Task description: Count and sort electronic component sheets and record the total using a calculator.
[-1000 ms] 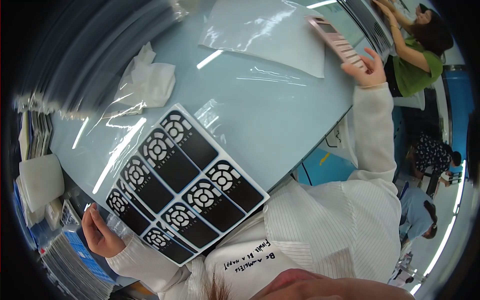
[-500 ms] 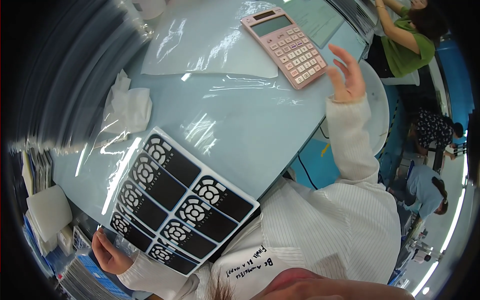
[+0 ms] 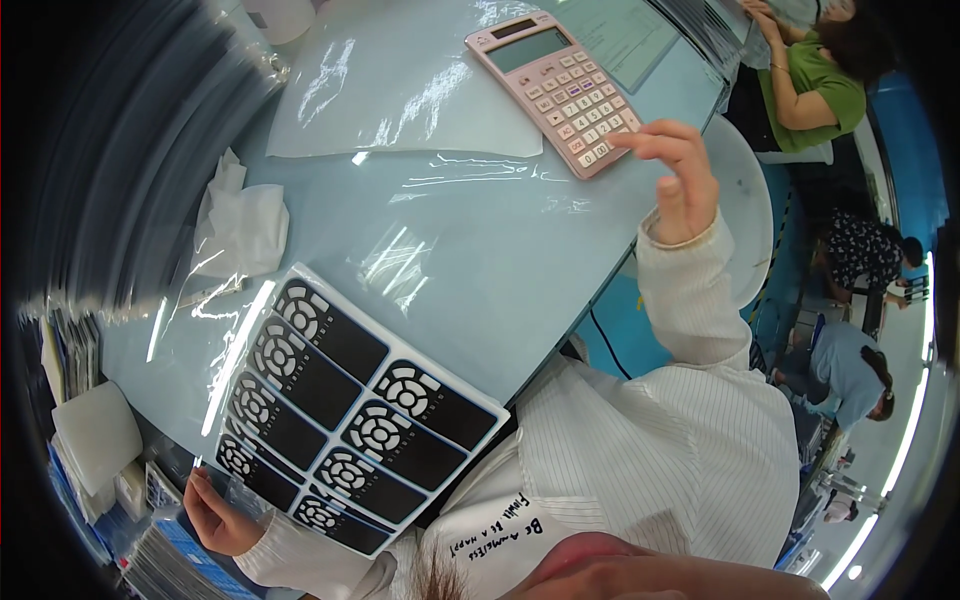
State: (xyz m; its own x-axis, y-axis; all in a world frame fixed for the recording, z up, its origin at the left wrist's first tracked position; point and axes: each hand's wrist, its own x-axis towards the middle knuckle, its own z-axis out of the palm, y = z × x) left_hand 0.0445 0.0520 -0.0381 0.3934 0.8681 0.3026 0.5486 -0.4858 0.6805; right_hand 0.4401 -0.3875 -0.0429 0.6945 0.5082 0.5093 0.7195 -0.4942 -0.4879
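A white sheet of black panels with ring-shaped button cutouts (image 3: pixel 290 365) lies slanted over the table's near edge, close to my body. My left hand (image 3: pixel 218 515) is beside its lower left corner, thumb and fingers pressed together; what they pinch, if anything, I cannot make out. Farther off, a pink calculator (image 3: pixel 555 95) lies face up at the right side of the table. My right hand (image 3: pixel 680 180) reaches over its lower right corner. The forefinger stretches to the bottom keys, the thumb stands apart, and the hand holds nothing.
A crumpled white tissue (image 3: pixel 240 230) lies left on the glossy table (image 3: pixel 480 260). A translucent sheet (image 3: pixel 390 100) is under the calculator's left side. A round white stool (image 3: pixel 745 220) stands right of the table. Stacked trays (image 3: pixel 180 560) fill the lower left; a co-worker in green (image 3: pixel 825 85) sits far right.
My right hand has come down and left, its forefinger now at the calculator's lower keys. The left hand stays by the panel sheet. The whole view has shifted slightly.
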